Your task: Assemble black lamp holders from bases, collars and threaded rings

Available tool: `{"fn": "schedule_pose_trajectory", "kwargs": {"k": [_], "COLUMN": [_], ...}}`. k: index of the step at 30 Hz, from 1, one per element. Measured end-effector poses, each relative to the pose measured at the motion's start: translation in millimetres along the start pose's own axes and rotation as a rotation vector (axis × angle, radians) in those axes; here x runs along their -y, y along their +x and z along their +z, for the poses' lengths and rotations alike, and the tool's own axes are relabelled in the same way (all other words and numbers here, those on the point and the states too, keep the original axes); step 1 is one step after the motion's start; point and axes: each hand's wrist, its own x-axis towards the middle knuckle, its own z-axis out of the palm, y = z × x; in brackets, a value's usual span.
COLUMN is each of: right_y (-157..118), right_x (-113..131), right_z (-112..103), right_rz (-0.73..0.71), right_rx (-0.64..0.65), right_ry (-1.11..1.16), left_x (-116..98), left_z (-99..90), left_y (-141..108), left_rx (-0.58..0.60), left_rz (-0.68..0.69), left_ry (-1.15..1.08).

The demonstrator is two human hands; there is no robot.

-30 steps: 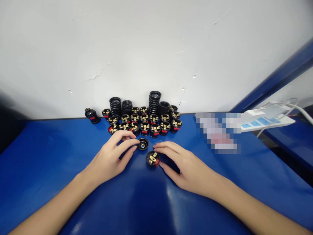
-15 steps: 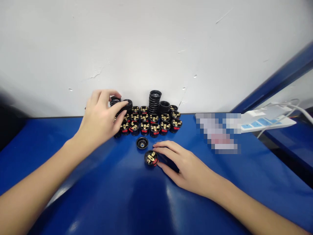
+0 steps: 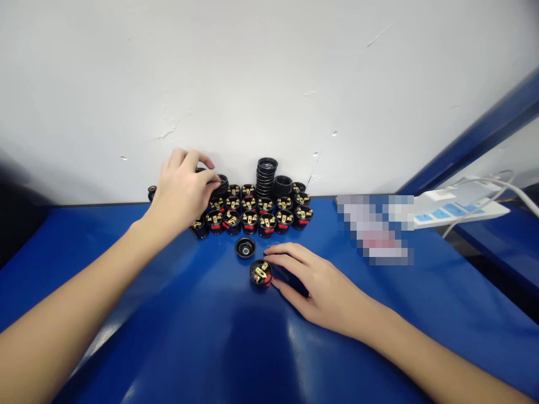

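The left hand [image 3: 182, 188] bends over the back-left stacks, fingertips at a black ring [image 3: 223, 186]; whether it pinches anything I cannot tell. Rows of brass-contact connector bodies [image 3: 250, 219] crowd before a tall stack of black caps [image 3: 265, 178]. Nearer, a loose cap [image 3: 245, 247] sits on the blue desk [image 3: 202, 325], just behind one connector [image 3: 260, 273] beside the right hand [image 3: 315, 283], whose thumb and fingers are spread. A power strip [image 3: 490, 209] lies far right.
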Motion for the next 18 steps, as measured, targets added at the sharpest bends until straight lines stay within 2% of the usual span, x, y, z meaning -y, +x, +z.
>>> {"fn": "schedule_pose_trajectory", "kwargs": {"k": [4, 7, 10, 12, 14, 18], "right_y": [0.5, 0.4, 0.1, 0.3, 0.5, 0.5], "right_x": [1.2, 2.2, 2.4, 2.5, 2.7, 2.8], "right_z": [-1.9, -2.6, -2.6, -2.8, -3.3, -3.9], "right_rz": [0.007, 0.013, 0.011, 0.011, 0.010, 0.013], "right_rx": [0.007, -0.002, -0.005, -0.003, 0.000, -0.001], "right_ry": [0.011, 0.016, -0.003, -0.013, -0.014, -0.015], "left_x": [-4.2, -18.1, -36.8, -46.9, -52.8, -54.7], "left_z": [-5.7, -24.7, -47.0, -55.4, -55.7, -40.8], "left_y": [-3.7, -15.2, -38.3, -57.5, -75.1, -94.0], "left_rx": [-0.080, -0.107, -0.037, 0.027, 0.073, 0.203], "left_rz": [0.027, 0.029, 0.045, 0.087, 0.121, 0.185], "left_ry": [-0.059, -0.122, -0.173, -0.234, -0.280, -0.344]}}
